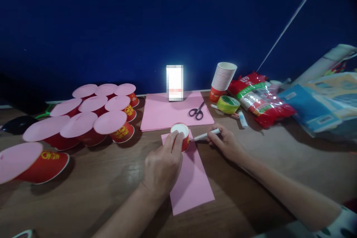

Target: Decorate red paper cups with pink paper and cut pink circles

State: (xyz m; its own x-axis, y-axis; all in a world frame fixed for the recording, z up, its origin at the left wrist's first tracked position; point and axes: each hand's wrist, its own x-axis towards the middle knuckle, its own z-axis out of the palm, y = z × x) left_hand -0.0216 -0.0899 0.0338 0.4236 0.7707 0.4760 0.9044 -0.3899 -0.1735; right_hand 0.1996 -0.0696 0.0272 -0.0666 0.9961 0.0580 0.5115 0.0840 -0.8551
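My spotted sleeve (338,225) shows nearest me at the right, over a brown wood-grain table (83,197) with a dull sheen. A pink strip (193,189) lies on the wood, and on its far end my left hand (163,167) holds the red cup (182,128), fingers bent over the white top, thumb out of sight. My right hand (227,143) pinches a white pen (205,135) between thumb and fingers, its tip just beside the cup; I cannot tell whether it touches the strip. To my left stand ten red cups (122,134) topped with pink discs (110,122); yellow lettering shows on several, too skewed for me to read. On the right, a glue stick (242,119) lies near a yellow-green tape roll (223,107). Beyond, a red bag (260,98) bears a white logo and a green band, the print too blurred to make out, and a blue packet (309,111) carries white labels I can't read either. Ahead, black-handled scissors (197,113) rest on pink sheets (158,113), with a cup stack (223,78) to their right. A glowing panel (175,78) stands behind, its face pixelated, before a dark blue wall (111,26).
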